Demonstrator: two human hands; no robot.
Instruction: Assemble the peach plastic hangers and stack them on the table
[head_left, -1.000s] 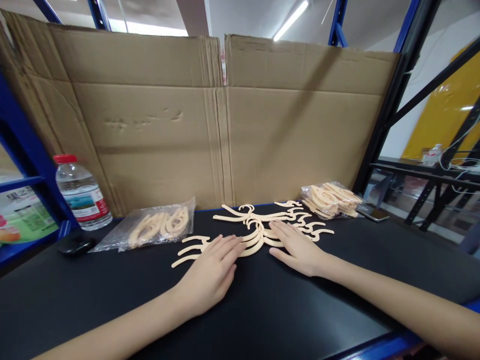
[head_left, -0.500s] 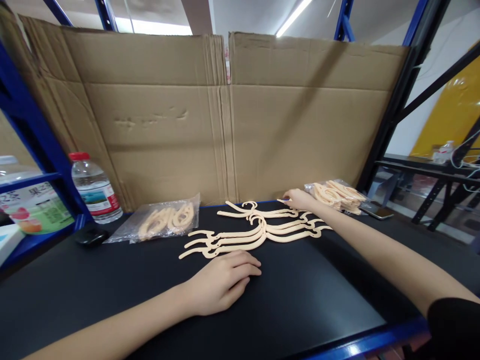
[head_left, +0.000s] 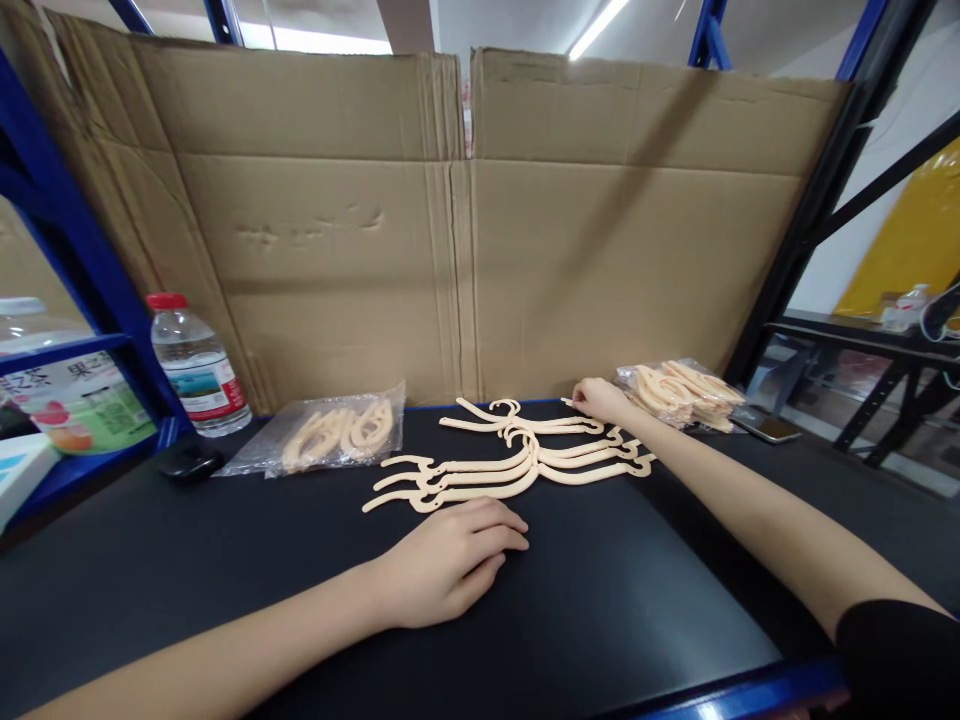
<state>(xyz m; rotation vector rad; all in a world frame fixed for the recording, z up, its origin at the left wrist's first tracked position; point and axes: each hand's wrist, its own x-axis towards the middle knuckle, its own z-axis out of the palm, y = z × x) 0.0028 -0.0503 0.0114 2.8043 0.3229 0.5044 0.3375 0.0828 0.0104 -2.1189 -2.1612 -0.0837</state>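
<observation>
Several small cream plastic hangers (head_left: 517, 462) lie spread in a loose row on the black tabletop (head_left: 615, 600). My left hand (head_left: 446, 560) rests palm down just in front of them, fingers loosely bent, holding nothing. My right hand (head_left: 600, 398) reaches to the far right end of the row, where its fingertips are pinched on the tip of the rearmost hanger (head_left: 525, 422). Just right of that hand lies a stack of bagged hangers (head_left: 682, 392).
A clear bag of hangers (head_left: 330, 437) lies at the back left, with a water bottle (head_left: 193, 367) and a small black object (head_left: 187, 462) further left. A phone (head_left: 766, 428) lies at the right. A cardboard wall (head_left: 465, 230) closes the back. Blue shelf posts stand at the left.
Both hands have left the hanger pile. My right hand reached to the far right end of the row; my left hand drew back toward me. The hangers now lie more spread out.
</observation>
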